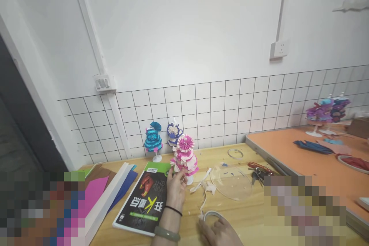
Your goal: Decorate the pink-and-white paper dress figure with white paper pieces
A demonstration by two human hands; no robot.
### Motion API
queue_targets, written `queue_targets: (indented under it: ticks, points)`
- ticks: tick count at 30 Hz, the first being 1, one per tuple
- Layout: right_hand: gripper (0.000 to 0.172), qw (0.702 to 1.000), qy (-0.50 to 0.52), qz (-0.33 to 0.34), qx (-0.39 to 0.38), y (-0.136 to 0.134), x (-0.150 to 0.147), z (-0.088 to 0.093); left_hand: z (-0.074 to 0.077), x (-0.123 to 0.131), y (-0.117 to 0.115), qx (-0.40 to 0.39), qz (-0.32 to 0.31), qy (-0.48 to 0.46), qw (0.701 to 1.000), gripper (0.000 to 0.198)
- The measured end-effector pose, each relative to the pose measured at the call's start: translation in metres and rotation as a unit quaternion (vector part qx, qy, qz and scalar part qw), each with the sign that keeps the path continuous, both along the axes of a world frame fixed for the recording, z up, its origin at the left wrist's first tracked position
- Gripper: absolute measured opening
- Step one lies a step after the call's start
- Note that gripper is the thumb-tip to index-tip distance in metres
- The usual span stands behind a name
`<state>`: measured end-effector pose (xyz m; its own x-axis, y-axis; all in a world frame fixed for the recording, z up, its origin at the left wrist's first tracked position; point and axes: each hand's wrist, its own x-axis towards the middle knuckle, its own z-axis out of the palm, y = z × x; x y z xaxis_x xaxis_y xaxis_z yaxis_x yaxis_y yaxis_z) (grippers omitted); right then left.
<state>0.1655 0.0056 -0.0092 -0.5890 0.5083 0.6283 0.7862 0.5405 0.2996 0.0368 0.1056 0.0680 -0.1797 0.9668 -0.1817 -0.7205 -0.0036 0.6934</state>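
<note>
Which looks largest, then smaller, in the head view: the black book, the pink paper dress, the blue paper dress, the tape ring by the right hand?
1. Black book.
2. Pink paper dress, touched by the left hand.
3. Blue paper dress; it stands farther away, so this is unsure.
4. Tape ring, partly covered by the right hand.

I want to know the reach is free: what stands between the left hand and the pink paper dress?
Nothing visible. The left hand already has its fingertips at the lower ruffles of the pink paper dress; the book lies under the wrist.
</note>
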Motion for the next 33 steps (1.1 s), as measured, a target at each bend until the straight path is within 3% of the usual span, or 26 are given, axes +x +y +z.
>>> queue_targets:
  ticks: [2,5,9,11,14,17,20,22,24,27,33]
  points:
    - [0.037,0.999,-0.021,0.004,0.043,0.002,0.0,0.002,-0.001,0.001,0.001,0.008,0.005,0.007,1.0,0.042]
    - [0.04,0.997,-0.052,0.006,0.048,0.003,0.0,0.005,-0.004,0.002,0.003,0.023,0.018,0.019,0.999,0.045]
    - [0.037,0.997,-0.047,-0.021,0.06,0.002,0.001,0.006,-0.007,0.003,0.006,0.03,0.057,0.045,0.997,0.063]
    - [0.031,0.998,-0.024,-0.028,0.052,0.002,0.004,0.015,-0.009,0.003,0.008,0.031,0.076,0.059,0.995,0.073]
    - [0.023,0.998,0.052,-0.042,-0.02,0.005,0.013,0.052,-0.012,0.002,0.011,0.033,0.087,0.076,0.993,0.082]
    - [0.022,0.976,0.17,-0.058,-0.125,0.02,0.018,0.111,-0.015,0.002,0.012,0.036,0.078,0.085,0.993,0.082]
    - [0.023,0.97,0.216,-0.031,-0.111,0.051,0.014,0.168,-0.015,0.001,0.013,0.043,0.074,0.086,0.993,0.083]
    - [0.022,0.976,0.2,-0.036,-0.077,0.076,0.006,0.194,-0.014,-0.002,0.014,0.046,0.078,0.086,0.992,0.084]
    - [0.025,0.978,0.191,-0.043,-0.071,0.1,-0.003,0.21,-0.013,-0.004,0.015,0.046,0.078,0.084,0.992,0.082]
    - [0.024,0.982,0.166,-0.046,-0.083,0.126,-0.015,0.22,-0.011,-0.008,0.017,0.041,0.071,0.075,0.994,0.075]
    - [0.035,0.985,0.12,-0.041,-0.114,0.141,-0.018,0.222,-0.007,-0.01,0.016,0.036,0.056,0.049,0.997,0.068]
